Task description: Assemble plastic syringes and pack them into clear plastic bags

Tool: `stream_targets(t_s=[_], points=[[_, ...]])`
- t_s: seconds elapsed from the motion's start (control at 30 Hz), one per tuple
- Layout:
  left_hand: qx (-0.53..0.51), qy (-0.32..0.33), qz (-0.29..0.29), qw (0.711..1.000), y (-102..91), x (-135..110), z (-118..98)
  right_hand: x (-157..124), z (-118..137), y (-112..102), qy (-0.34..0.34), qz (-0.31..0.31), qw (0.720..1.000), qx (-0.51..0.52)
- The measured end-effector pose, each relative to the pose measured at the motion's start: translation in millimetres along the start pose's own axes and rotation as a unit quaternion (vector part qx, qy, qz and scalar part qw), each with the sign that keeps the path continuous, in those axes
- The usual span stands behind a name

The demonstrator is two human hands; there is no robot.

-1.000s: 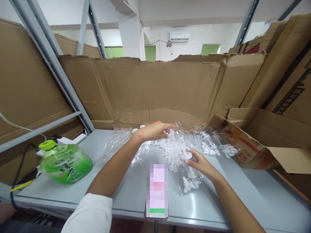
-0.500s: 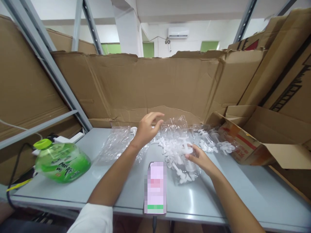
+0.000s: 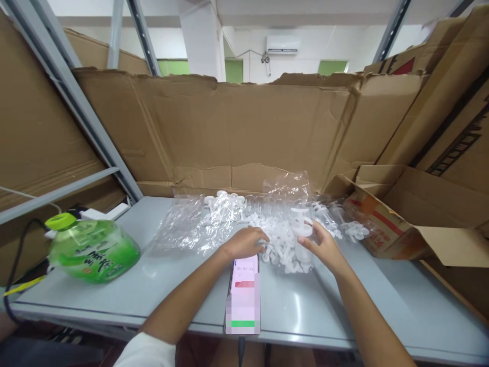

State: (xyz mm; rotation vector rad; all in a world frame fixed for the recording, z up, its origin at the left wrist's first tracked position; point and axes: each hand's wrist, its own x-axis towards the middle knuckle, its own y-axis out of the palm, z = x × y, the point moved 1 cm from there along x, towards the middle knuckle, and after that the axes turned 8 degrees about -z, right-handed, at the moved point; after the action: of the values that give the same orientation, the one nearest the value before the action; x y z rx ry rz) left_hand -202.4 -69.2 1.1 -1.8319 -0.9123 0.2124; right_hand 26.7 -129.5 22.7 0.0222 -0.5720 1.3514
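Observation:
A heap of small white plastic parts [image 3: 280, 232] lies on the grey table [image 3: 344, 311], partly on and under clear plastic bags [image 3: 191, 227]. My left hand [image 3: 246, 243] rests palm down at the heap's near left edge, fingers curled onto the parts, just above a phone [image 3: 244, 293]. My right hand [image 3: 324, 245] is at the heap's right side, its fingers pinched on a white plastic part [image 3: 301, 220] that stands a little above the heap.
A green drink bottle [image 3: 91, 250] lies at the table's left, with a white plug strip [image 3: 101, 211] and cables behind it. An open cardboard box [image 3: 397, 219] sits at the right. Cardboard sheets [image 3: 244, 132] wall the back and sides. Metal rack bars [image 3: 76, 107] slant at left.
My left hand has come back from the far side of the heap, down to its near edge by the phone. My right hand has lifted a part slightly and shifted right.

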Motion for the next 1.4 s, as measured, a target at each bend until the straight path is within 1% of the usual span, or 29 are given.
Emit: stream_targets(t_s=[0.1, 0.27, 0.33, 0.43, 0.6, 0.73, 0.8, 0.87, 0.93, 0.97, 1.03, 1.13, 1.2, 1.23, 1.3, 1.33, 1.4], points=[[-0.006, -0.007, -0.006, 1.000, 7.5, 0, 0, 1, -3, 0, 0.026, -0.034, 0.999, 0.007], [-0.012, -0.031, 0.012, 0.999, 15.4, -1, 4, 2, -6, 0, 0.045, -0.039, 0.997, 0.057], [-0.005, -0.035, 0.007, 0.999, 16.7, 0, 5, 2, -6, 0, 0.044, -0.039, 0.996, 0.065], [0.003, -0.042, -0.011, 0.999, 15.2, 1, 4, 2, -6, -1, 0.042, -0.044, 0.996, 0.066], [-0.013, -0.063, -0.060, 0.996, 6.5, -1, 4, 2, -7, -2, 0.047, -0.045, 0.996, 0.057], [-0.019, -0.067, -0.058, 0.996, 6.2, -4, 7, 3, -9, -1, 0.053, -0.046, 0.996, 0.048], [-0.030, -0.058, -0.053, 0.996, 8.0, -4, 7, 3, -10, 0, 0.056, -0.044, 0.996, 0.048], [-0.052, -0.050, -0.062, 0.995, 7.6, -4, 7, 2, -10, 0, 0.061, -0.045, 0.996, 0.044], [-0.086, -0.058, -0.104, 0.989, 2.6, -3, 5, 2, -9, -1, 0.070, -0.045, 0.996, 0.034], [-0.105, -0.067, -0.138, 0.983, -1.8, -3, 4, 2, -8, -2, 0.075, -0.042, 0.996, 0.027], [-0.142, -0.087, -0.235, 0.958, -13.6, -3, 1, 1, -5, -3, 0.087, -0.018, 0.996, 0.007], [-0.195, -0.091, -0.396, 0.893, -33.2, -8, -5, -2, 0, -3, 0.090, 0.048, 0.995, -0.008], [-0.212, -0.082, -0.475, 0.850, -43.7, -13, -10, -4, 3, -1, 0.081, 0.095, 0.992, 0.005], [-0.209, -0.074, -0.502, 0.836, -48.0, -16, -13, -6, 4, 1, 0.076, 0.114, 0.990, 0.013], [-0.181, -0.047, -0.546, 0.816, -55.7, -20, -19, -8, 7, 5, 0.068, 0.145, 0.987, 0.018], [-0.157, -0.029, -0.563, 0.811, -59.4, -22, -23, -9, 9, 7, 0.063, 0.158, 0.985, 0.016], [-0.089, 0.001, -0.574, 0.814, -66.2, -24, -29, -10, 12, 10, 0.051, 0.179, 0.982, 0.015]])
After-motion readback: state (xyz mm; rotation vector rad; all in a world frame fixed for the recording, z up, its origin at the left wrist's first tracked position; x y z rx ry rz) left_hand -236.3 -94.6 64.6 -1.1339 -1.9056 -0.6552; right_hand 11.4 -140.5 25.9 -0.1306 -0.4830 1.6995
